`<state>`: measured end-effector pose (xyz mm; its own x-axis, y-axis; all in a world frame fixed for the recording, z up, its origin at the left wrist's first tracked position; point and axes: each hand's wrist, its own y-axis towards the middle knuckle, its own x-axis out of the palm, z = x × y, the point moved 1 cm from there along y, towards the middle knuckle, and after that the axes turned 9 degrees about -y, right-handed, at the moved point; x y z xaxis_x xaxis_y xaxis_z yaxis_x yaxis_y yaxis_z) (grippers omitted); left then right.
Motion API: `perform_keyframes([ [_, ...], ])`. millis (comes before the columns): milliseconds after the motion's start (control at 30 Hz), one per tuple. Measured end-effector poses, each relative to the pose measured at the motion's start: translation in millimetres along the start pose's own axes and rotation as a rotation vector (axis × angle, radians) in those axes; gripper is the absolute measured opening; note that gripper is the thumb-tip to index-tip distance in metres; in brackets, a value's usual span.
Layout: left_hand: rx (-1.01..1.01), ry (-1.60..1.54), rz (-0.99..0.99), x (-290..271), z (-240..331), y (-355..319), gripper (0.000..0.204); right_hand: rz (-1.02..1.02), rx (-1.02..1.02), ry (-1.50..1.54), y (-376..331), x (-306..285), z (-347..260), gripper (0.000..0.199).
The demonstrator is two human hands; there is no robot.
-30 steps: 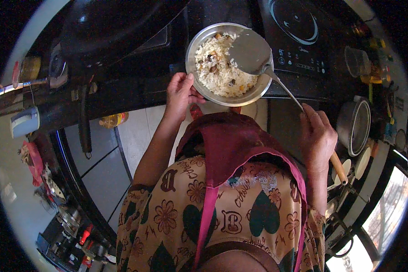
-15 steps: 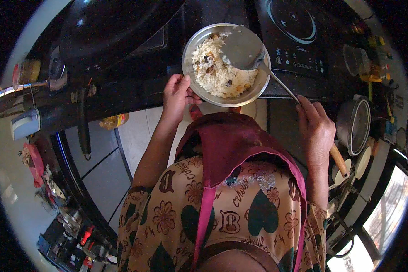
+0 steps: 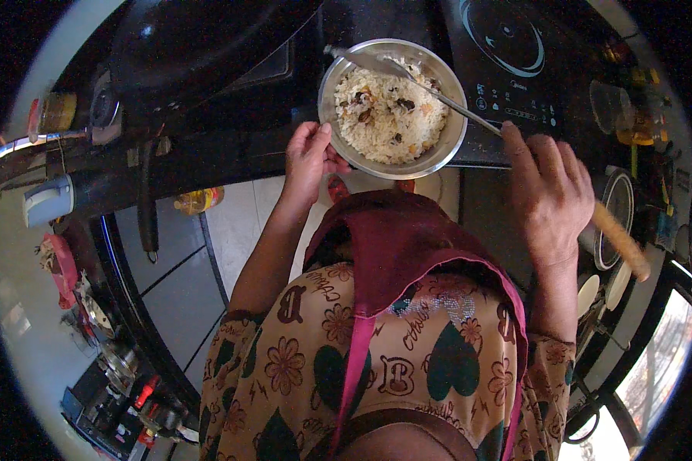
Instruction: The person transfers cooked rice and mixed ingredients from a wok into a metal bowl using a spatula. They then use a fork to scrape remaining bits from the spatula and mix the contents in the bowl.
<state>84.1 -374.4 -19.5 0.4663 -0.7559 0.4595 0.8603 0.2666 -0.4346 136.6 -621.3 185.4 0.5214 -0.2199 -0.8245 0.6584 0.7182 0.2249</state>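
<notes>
Rice bowl (image 3: 327, 100) by counter edge (image 3: 265, 164), left hand (image 3: 309, 157) clamped on rim (image 3: 455, 141), right hand (image 3: 547, 188) gripping spatula (image 3: 469, 114)

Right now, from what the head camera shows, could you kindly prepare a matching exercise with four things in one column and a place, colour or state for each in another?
Column one
1. Left hand
2. Right hand
3. Rice
4. Apron

Column two
A. Inside the metal bowl
B. Dark red
C. At the near left rim of the metal bowl
D. Holding the long turner

Right pairs: 1-C, 2-D, 3-A, 4-B.
</notes>
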Motion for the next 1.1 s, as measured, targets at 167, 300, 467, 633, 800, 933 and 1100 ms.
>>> perform_keyframes([
  [167, -0.020, -0.014, 0.019, 5.4, 5.3, -3.9, 0.023, 0.155, -0.166, -0.096, 10.4, -8.4, 16.8, 0.035],
  [300, -0.014, -0.027, 0.013, 1.2, 0.4, -0.3, 0.023, 0.202, -0.240, -0.141, 11.5, -1.4, 14.9, 0.038],
  [467, -0.004, -0.014, 0.004, -0.6, -1.8, 1.3, 0.023, 0.252, -0.242, -0.167, 11.9, 19.6, 9.7, 0.041],
  [633, -0.013, -0.017, 0.013, -0.2, -2.1, 1.3, 0.024, 0.193, -0.196, -0.156, -7.6, 9.7, 34.4, 0.039],
  [800, -0.001, -0.025, 0.010, -3.9, -3.8, 1.7, 0.024, 0.143, 0.027, 0.054, -28.1, 15.7, 59.8, 0.027],
  [933, -0.004, -0.036, 0.011, -0.7, -3.9, 1.0, 0.025, -0.069, 0.358, 0.455, -44.6, 33.2, 48.8, 0.016],
  [1100, -0.014, -0.043, 0.010, -0.1, -3.8, 1.0, 0.023, -0.297, 0.432, 0.674, -64.0, 63.8, 29.0, 0.017],
])
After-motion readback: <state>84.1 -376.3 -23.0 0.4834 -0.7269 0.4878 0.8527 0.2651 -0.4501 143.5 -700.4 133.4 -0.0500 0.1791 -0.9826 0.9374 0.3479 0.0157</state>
